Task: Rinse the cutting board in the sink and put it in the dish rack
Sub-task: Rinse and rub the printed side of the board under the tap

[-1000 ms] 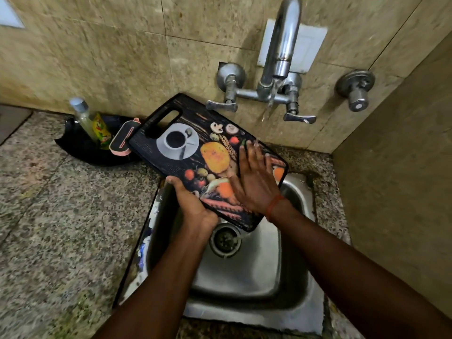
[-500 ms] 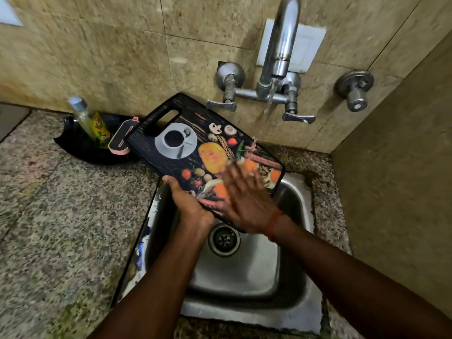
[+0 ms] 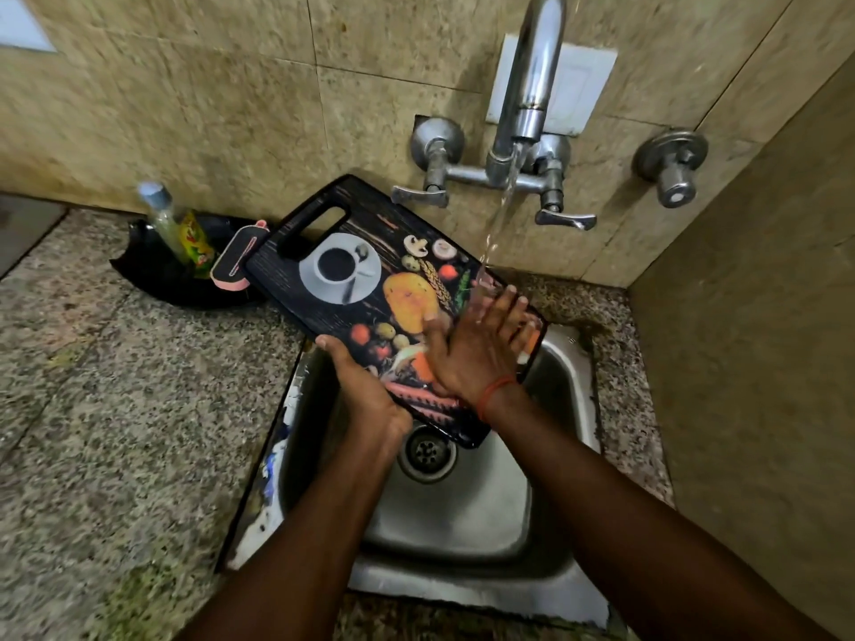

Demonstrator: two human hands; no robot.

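A black cutting board (image 3: pixel 351 270) printed with a coffee cup and vegetables is held tilted over the steel sink (image 3: pixel 467 511), its handle hole toward the back left. My left hand (image 3: pixel 365 390) grips its near long edge from below. My right hand (image 3: pixel 476 344) lies flat on the printed face with fingers spread, near the board's right end. Water runs from the tap (image 3: pixel 527 94) onto the board by my right fingertips. No dish rack is in view.
A black tray (image 3: pixel 152 275) on the granite counter at the back left holds a soap bottle (image 3: pixel 162 219) and a pink-edged scrubber (image 3: pixel 236 256). Two tap levers and a separate wall valve (image 3: pixel 671 168) stick out of the tiled wall. A tiled side wall closes the right.
My right hand slid down the board toward me, then back up toward its far right edge under the water. My left hand kept its grip and the board stayed roughly in place.
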